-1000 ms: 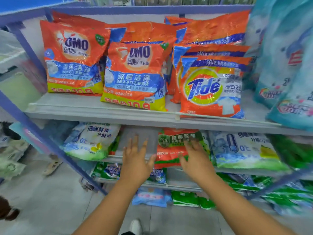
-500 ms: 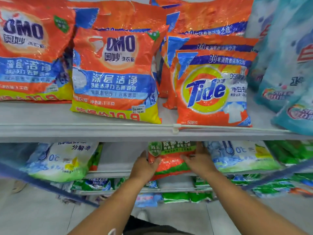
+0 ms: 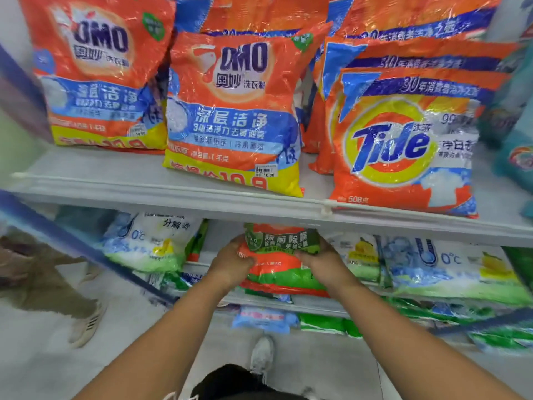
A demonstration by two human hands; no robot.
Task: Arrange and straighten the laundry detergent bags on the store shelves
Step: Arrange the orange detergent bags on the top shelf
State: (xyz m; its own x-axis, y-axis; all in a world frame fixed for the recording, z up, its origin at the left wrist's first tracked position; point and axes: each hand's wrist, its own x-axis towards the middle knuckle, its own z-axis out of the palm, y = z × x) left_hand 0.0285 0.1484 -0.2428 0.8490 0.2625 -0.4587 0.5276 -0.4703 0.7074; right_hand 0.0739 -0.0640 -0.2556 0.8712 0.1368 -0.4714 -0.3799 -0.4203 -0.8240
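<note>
Left hand (image 3: 230, 262) grips the left edge of the orange-and-green bag (image 3: 281, 268), fingers curled round it. Right hand (image 3: 320, 262) grips the right edge the same way, thumb over the dark green band. Bag sits between the palms on the middle shelf (image 3: 317, 306), tucked just under the upper shelf lip (image 3: 259, 210). The two-sided grip looks meant to square the bag up and keep it from slumping. Left of the left hand: white-and-green bag (image 3: 150, 241), apart from it. Right of the right hand: more white-and-green bags (image 3: 450, 269), nearest one just beside the knuckles. Above both hands: OMO bag (image 3: 233, 111) and Tide bag (image 3: 403, 140), leaning back, facing front. Step judged: straightening, not finished.
</note>
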